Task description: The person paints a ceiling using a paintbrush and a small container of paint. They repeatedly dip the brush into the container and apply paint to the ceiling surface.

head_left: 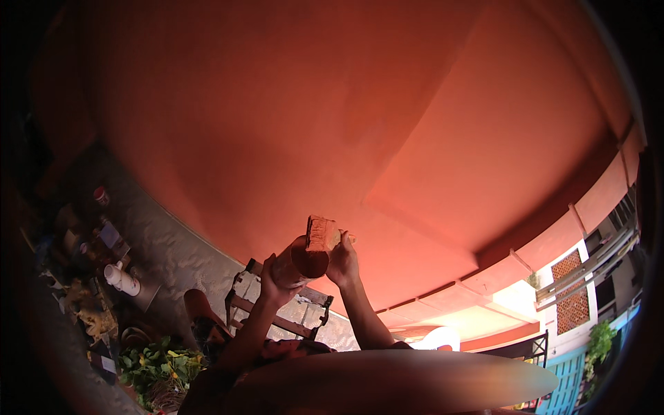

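Observation:
My left hand [278, 285] is closed around the side of a paint can [293, 265], tilted with its dark opening facing up and to the right. In my right hand [344, 261] is a wide paintbrush [320, 234], gripped by its handle. Its bristles are coated in orange-red paint and point left, over the can's mouth. Both hands are held out ahead of me, close together. Behind them rises a large orange-red wall [290, 124], its colour deeper in some patches than in others.
Below my hands is a dark frame with crossbars [277, 318]. At the left lower down are a white jug [123, 279], a small red bucket [102, 196], leafy plants [162, 366] and clutter. A dark railing [529, 349] and a turquoise gate [567, 377] appear at right.

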{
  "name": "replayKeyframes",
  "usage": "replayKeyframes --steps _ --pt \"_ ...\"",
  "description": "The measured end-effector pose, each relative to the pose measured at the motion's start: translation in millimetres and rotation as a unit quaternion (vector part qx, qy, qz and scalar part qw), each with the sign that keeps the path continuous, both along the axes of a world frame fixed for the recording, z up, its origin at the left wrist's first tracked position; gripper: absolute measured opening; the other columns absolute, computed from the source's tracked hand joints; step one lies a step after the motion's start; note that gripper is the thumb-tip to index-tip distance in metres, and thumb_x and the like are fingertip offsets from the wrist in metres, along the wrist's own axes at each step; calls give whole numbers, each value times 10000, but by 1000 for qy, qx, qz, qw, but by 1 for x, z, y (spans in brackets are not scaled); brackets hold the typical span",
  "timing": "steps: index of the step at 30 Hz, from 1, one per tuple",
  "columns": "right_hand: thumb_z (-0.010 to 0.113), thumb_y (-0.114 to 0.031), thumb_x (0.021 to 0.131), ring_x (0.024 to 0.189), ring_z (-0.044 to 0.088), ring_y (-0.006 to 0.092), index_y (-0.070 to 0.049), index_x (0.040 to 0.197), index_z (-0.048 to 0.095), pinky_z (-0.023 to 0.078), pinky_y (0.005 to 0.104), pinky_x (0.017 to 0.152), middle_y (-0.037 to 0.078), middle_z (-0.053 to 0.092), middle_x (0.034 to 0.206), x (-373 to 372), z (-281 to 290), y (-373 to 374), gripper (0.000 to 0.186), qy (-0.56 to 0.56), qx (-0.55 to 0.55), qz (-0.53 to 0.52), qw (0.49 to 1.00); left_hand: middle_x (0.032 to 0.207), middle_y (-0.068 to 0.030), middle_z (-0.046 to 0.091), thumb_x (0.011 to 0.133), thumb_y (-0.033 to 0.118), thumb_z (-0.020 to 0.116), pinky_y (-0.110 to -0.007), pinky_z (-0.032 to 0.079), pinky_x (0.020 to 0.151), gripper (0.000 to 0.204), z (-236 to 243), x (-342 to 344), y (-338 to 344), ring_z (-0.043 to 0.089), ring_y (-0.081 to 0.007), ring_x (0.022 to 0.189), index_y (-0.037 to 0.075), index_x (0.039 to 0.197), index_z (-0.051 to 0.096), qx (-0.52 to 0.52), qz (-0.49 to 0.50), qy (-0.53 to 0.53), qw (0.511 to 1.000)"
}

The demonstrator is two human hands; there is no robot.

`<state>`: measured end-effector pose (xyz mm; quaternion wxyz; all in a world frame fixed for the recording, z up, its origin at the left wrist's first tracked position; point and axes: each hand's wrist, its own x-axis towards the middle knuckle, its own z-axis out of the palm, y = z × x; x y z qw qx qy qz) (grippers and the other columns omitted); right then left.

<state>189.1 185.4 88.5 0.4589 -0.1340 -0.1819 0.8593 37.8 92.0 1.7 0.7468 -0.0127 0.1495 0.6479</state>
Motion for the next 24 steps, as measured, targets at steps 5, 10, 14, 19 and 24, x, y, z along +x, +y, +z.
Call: replayKeyframes --steps 5,10,14,19,24 --pt "611 -277 1039 1062 724 315 -190 1148 647 607 406 892 108 724 1156 2 -25 14 145 70 29 37 996 1285 -64 643 916 661 537 -400 562 758 670 -11 -7 7 643 -250 1127 195 1397 552 101 -32 -34 994" --pt "653 -192 1012 996 741 276 -154 1134 644 626 394 904 71 739 1012 4 -10 35 128 66 39 19 997 1267 -74 649 898 676 543 -407 566 741 675 -26 -14 19 650 -260 1103 192 1367 566 91 -23 -19 995" --pt "665 -179 1003 1001 738 258 -148 1130 651 630 415 912 43 731 1043 13 44 69 131 21 130 -7 991 1101 -148 667 932 687 482 -284 477 410 694 -8 -18 22 685 -301 801 121 1327 560 88 1 -46 995" --pt "617 -265 1037 1105 690 290 -122 1180 636 618 468 934 53 677 1181 18 123 137 203 -64 289 -100 950 1145 -138 656 927 674 512 -317 537 469 665 -20 -30 17 700 -301 864 146 1329 558 90 42 -61 993" --pt "631 -285 1032 1098 680 351 26 1261 583 630 473 913 163 620 1256 -2 204 171 389 -232 407 -249 848 1300 -80 591 914 657 557 -462 601 798 640 -8 -39 2 637 -279 1121 196 1357 549 -64 114 -74 989"
